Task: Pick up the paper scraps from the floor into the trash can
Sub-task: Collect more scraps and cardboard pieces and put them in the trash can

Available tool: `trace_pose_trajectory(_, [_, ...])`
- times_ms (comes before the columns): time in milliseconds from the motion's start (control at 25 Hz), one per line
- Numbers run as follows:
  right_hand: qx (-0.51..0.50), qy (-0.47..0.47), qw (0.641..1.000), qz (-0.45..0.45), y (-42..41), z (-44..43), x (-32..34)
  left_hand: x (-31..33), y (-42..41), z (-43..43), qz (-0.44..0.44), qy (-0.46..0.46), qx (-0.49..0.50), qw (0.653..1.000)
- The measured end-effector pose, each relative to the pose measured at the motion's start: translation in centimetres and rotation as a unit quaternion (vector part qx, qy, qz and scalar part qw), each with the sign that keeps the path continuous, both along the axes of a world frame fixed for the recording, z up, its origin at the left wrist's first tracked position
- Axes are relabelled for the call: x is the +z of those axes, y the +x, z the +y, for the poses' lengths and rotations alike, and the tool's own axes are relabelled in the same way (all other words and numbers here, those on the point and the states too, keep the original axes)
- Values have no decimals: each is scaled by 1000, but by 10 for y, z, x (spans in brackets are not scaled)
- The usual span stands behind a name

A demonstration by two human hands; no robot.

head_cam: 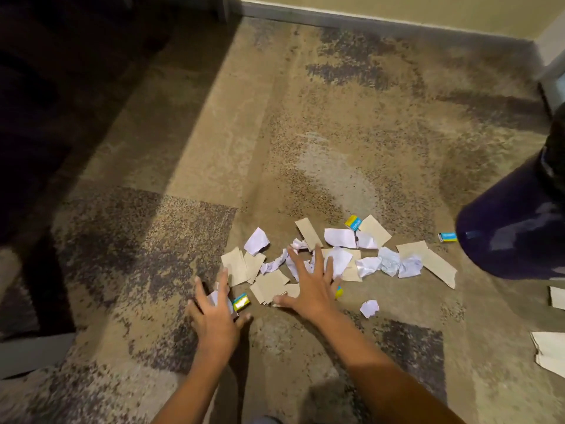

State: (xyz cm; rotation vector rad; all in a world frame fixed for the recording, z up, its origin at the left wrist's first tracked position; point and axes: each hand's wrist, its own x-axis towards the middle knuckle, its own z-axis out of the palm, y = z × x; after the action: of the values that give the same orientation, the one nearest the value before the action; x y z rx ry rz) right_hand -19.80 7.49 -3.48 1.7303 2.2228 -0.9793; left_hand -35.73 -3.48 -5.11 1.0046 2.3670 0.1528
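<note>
Several paper scraps [336,255], white crumpled pieces and tan cardboard strips, lie in a heap on the patterned carpet. Small blue-and-yellow boxes [353,222] lie among them. My right hand [308,283] is spread flat over the middle of the heap, fingers apart. My left hand [214,313] hovers at the heap's left end, fingers apart, over a white scrap and beside a blue-and-yellow box [241,302]. The dark trash can [513,228] stands at the right edge, just past the heap. One crumpled white scrap [369,308] lies apart, nearer to me.
Dark furniture [46,117] fills the left side. A wall with a baseboard [367,19] runs along the back. More tan cardboard pieces [550,350] lie at the right edge. Open carpet [305,117] stretches beyond the heap.
</note>
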Motion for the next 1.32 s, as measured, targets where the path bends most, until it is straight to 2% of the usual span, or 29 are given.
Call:
trace_pose_trajectory(120, [74,-8,997,-11,-18,0,-13,-10,9,2,21,-1,-55,998])
trace_pose_trajectory(320, [211,96,973,-6,-32,-15,-27,-14,11,18,40,47,-67,996])
trace_pose_trajectory(440, [191,128,973,-3,-25,-23,-31,-13,1,30,61,80,-105,989])
trace_pose_trajectory(560, [152,154,976,9,-13,-20,-30,-8,-7,47,80,17,-134,988])
trace_pose_trajectory(680, [80,152,984,51,-6,-13,-23,-15,-21,60,35,-54,-167,984])
trace_pose_trajectory(800, [55,102,986,117,-8,-19,-22,-23,-27,58,-17,-78,-206,975])
trace_pose_trajectory(880, [43,81,986,140,-10,-26,-22,-21,-22,50,-17,-84,-193,977])
trace_pose_trajectory(960, [53,77,990,101,-14,-34,-22,-19,-19,37,-10,-62,-164,984])
trace_pose_trajectory(1120, [143,93,985,-25,-19,-48,-24,-22,-14,10,-6,-64,-119,991])
trace_pose_trajectory(1200, [181,107,977,-31,-21,-52,-21,-17,-7,5,4,-68,-119,991])
trace_pose_trajectory(1320, [192,115,974,20,-19,-53,-18,-3,0,7,18,-54,-102,993])
